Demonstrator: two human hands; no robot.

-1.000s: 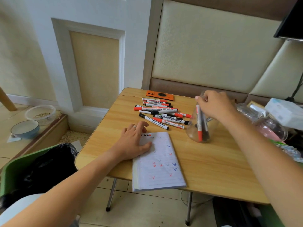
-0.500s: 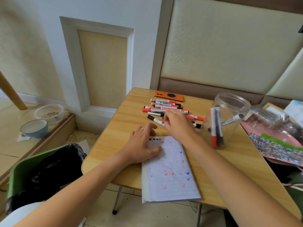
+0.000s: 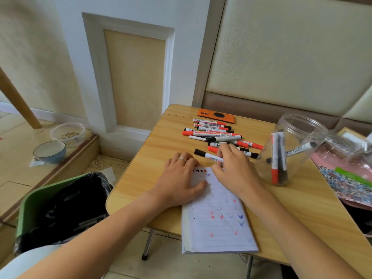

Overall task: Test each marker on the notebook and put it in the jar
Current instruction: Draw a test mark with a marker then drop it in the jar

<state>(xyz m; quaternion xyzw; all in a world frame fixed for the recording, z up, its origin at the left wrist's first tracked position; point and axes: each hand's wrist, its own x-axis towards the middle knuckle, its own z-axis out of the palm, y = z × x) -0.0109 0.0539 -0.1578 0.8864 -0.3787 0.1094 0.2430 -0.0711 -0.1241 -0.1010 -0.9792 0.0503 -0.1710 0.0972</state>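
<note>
The notebook [image 3: 218,220] lies at the near edge of the surface [image 3: 141,158], overhanging it. The left hand [image 3: 179,182] presses flat on the page's far-left corner, fingers straight and slightly apart. Just right of it, the right hand [image 3: 231,170] has its fingers curled round a black-capped marker [image 3: 205,155] beyond the notebook. Farther off lies the pile of markers [image 3: 217,135]. To the right stands the clear jar [image 3: 302,125], holding a few markers.
</note>
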